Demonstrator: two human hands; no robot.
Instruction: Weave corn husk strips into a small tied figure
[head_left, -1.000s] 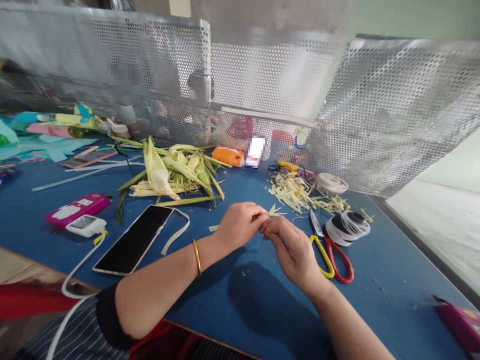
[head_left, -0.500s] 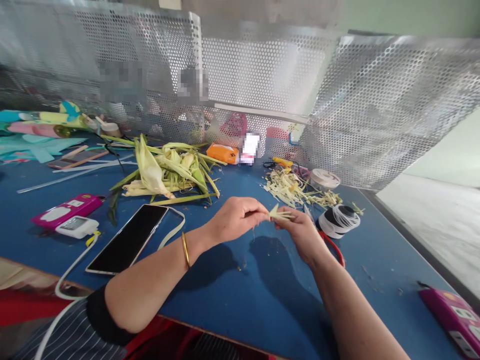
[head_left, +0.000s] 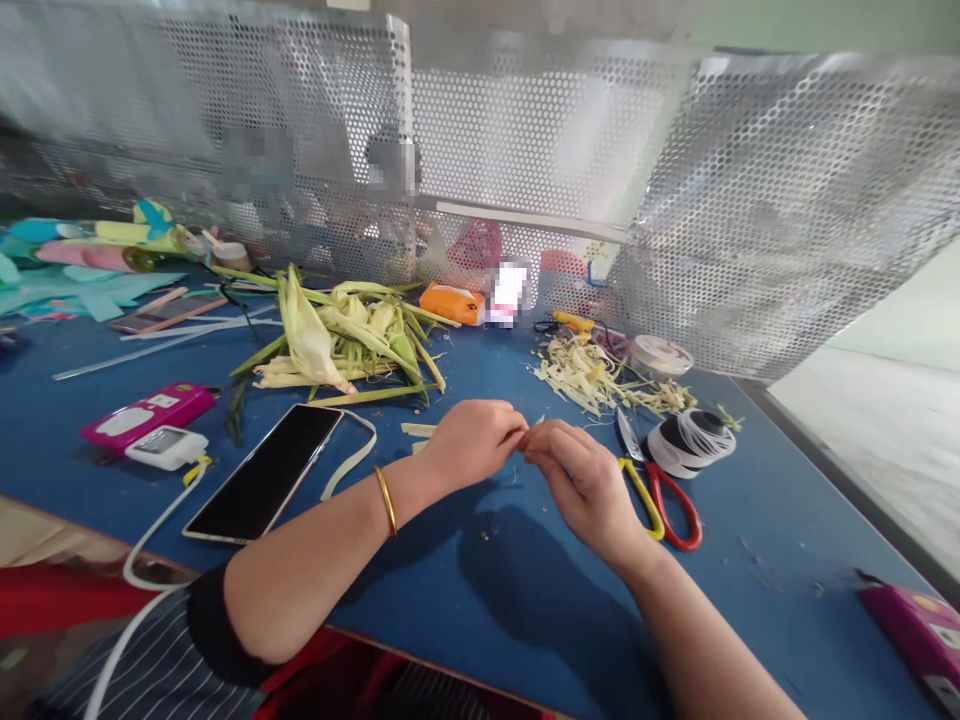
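Note:
My left hand is closed, its fingertips pinched above the blue table. Pale corn husk strips stick out to the left from behind it; the rest of that piece is hidden by the hand. My right hand is closed too, thumb and fingers meeting the left fingertips. What lies in the right pinch is too small to make out. Right of my right hand lie scissors with one red and one yellow handle. A spool of white cord stands beside them.
A heap of green corn husks lies at back left, and torn husk scraps at back right. A black-screened phone, a purple device with a cable, and an orange packet are on the table. Perforated metal panels stand behind.
The fanned husk piece between my hands has gone from there; pale strips now show left of my left hand. My right hand has moved left and turned, uncovering the scissors. The view shifted slightly.

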